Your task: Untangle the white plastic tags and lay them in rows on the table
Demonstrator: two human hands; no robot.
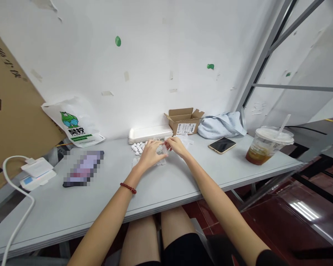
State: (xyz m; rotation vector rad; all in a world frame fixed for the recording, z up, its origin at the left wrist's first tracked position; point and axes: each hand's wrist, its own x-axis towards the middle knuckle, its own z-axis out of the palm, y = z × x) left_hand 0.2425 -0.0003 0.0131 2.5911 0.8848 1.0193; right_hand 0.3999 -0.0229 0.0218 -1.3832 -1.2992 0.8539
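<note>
Through the head view I have both bare hands meeting above the middle of the grey table (180, 181), fingers close together. The left hand (150, 154) is curled into a C, thumb and forefinger partly apart, and I read it as gripping a small clear plastic piece (164, 150) that sits in the gap between them. The right hand (177, 145) comes in from the other side with its fingers drawn in near the thumb, at the upper edge of that piece; I cannot tell from here whether it grips the plastic or only touches it. A red bead bracelet (128, 188) circles the left wrist.

Just beside the left hand, on its outer side, I see a cluster of small white pieces (138, 148), and more clear plastic lies under the hands, too small for me to make out. Behind them a stack of white trays (151, 133) lies near the wall, with an open cardboard box (184, 123) next to it and a pale blue cloth bag (222, 125) beyond.

Further right I have a phone (222, 145) lying flat and a lidded cup (269, 145) with a straw and some brown drink. Over to the left stand a white printed bag (74, 123) and, nearer me, a white charger (39, 170) with its cable
</note>
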